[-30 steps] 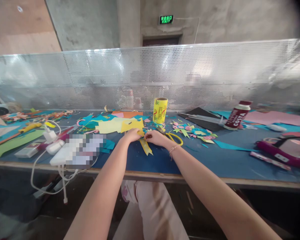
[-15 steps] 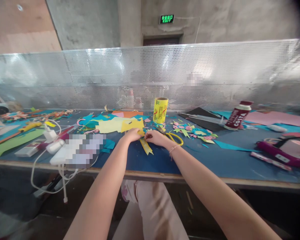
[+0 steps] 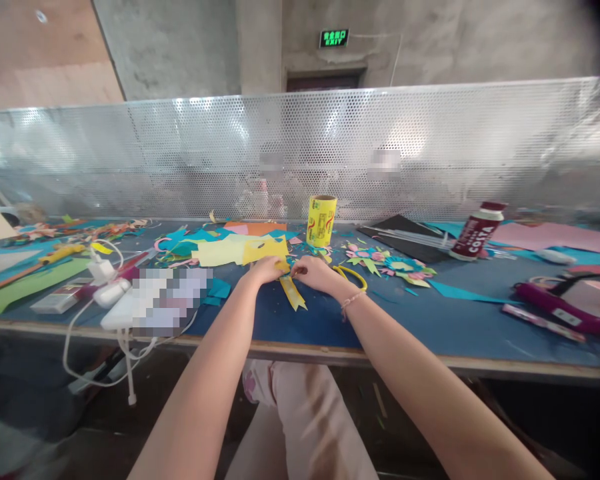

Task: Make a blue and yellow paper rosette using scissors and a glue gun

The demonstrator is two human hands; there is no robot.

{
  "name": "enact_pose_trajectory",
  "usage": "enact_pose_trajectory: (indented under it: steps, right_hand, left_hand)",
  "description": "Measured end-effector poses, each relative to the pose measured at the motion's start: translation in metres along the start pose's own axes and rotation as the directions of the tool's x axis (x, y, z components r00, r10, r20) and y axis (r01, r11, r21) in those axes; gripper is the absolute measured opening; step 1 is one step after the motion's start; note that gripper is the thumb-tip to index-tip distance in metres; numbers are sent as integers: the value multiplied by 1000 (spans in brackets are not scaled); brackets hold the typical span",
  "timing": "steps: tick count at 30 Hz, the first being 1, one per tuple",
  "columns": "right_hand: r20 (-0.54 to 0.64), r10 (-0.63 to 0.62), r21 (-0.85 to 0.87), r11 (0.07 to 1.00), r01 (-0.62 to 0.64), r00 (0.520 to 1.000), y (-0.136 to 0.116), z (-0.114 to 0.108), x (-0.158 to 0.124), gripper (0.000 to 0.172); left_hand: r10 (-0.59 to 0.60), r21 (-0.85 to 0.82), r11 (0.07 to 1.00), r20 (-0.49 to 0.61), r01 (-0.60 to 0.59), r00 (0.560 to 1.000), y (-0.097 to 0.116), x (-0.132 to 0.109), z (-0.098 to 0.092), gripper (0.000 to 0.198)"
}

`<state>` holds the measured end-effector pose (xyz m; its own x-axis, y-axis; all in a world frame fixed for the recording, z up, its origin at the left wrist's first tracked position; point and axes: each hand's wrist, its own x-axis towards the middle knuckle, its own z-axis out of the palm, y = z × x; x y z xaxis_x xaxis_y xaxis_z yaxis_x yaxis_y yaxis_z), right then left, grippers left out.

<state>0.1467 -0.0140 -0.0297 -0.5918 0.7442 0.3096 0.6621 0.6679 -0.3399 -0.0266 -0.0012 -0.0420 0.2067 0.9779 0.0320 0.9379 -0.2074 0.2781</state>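
yellow paper strip [image 3: 293, 295] pinched by left fingers [image 3: 275, 269]; right fingers [image 3: 301, 269] curled beside, hold unclear

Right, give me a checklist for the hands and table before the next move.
1. Left hand by the upper end of the yellow strip: ok.
2. Right hand gripping something: cannot tell; its grasp is too small to make out.
3. Strip's forked end uncovered: ok, it points toward the near table edge.
4. Yellow loop handle fully in sight: not ok, the right hand hides part.
5. Yellow roll upright: ok.
6. Bottle capped: ok.
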Motion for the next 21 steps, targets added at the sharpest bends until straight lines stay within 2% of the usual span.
enact_pose_trajectory:
  steps: [7, 21]
  right_hand:
    - [52, -71, -172, 982, 79, 996, -6, -5, -5, 26]
    - [95, -75, -200, 975, 93, 993, -7, -2, -3, 25]
  left_hand:
    - [-31, -10, 999, -17, 31, 999, 0, 1, 1, 38]
    - [-55, 2, 998, -8, 55, 998, 1, 0, 0, 37]
